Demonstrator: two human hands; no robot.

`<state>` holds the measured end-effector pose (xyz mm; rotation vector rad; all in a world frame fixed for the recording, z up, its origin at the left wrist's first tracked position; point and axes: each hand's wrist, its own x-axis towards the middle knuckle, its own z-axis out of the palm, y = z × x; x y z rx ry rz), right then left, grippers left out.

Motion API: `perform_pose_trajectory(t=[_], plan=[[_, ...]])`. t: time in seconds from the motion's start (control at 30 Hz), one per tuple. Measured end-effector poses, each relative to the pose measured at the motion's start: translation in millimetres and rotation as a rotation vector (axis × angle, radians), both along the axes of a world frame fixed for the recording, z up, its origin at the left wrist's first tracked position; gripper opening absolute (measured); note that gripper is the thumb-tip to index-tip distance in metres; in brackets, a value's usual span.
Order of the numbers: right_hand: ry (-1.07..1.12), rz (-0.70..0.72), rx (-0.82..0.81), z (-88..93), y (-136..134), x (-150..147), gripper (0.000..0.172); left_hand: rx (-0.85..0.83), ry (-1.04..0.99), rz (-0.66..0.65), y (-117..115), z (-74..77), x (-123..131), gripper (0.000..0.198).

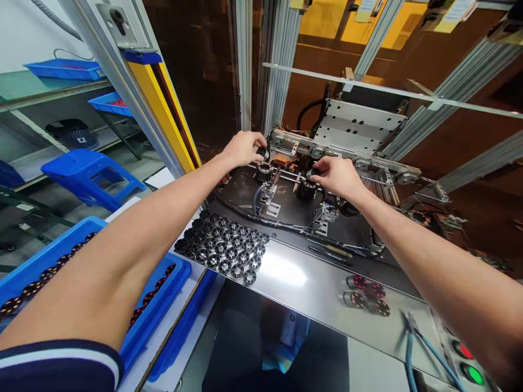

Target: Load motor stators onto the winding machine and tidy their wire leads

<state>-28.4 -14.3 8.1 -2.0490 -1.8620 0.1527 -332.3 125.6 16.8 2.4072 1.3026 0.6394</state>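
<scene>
My left hand pinches a black ring just above a round holder — my right hand pinches another black ring above a second holder. Both are over the machine's dark plate.

Rings on steel plate (tray left)

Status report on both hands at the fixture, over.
Left hand pinching small black part; right hand pinching second black part. Black cable lies on the plate below.
</scene>
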Motion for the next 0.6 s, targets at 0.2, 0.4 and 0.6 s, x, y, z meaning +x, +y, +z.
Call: perform_pose_trajectory(t=[0.2, 0.4, 0.6], plan=[[-0.143, 0.032, -0.114, -24.3, 26, 26, 0.042, -0.039, 0.082, -0.048, 27, -28.8, 1, 0.048], [-0.207, 0.103, -0.223, -15.2, 40, 42, 0.045, -0.036, 0.179, -0.132, 34, -26.4, 5, 0.053], [-0.302, 0.193, -0.229, -13.3, 55, 43, 0.039, -0.013, 0.263, -0.173, 36, -25.6, 17, 0.055]])
